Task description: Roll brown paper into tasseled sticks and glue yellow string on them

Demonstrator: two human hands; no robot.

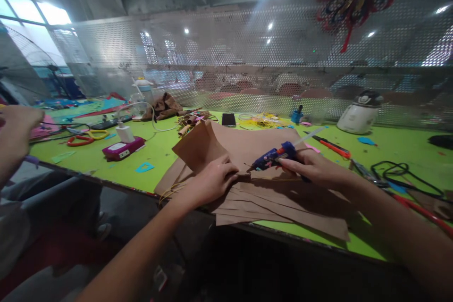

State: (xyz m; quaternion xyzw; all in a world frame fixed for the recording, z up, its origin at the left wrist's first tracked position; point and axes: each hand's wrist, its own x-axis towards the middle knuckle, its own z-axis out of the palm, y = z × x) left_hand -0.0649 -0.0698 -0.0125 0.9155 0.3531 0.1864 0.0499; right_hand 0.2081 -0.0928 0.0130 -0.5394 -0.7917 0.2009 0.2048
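My right hand grips a blue hot glue gun with a pale glue stick poking out of its back. The gun's nozzle points down and left, close to a folded edge of brown kraft paper. On that fold my left hand is closed, fingers pressed together on the paper, which curls up behind the knuckles. Several flat brown sheets lie beneath both hands and reach past the table's front edge. Whether the nozzle touches the paper I cannot tell.
A maroon power strip with a white plug, orange-handled scissors and a dark phone lie on the green table. Right are a box cutter, a black cable and a white jug. Another person's hand shows far left.
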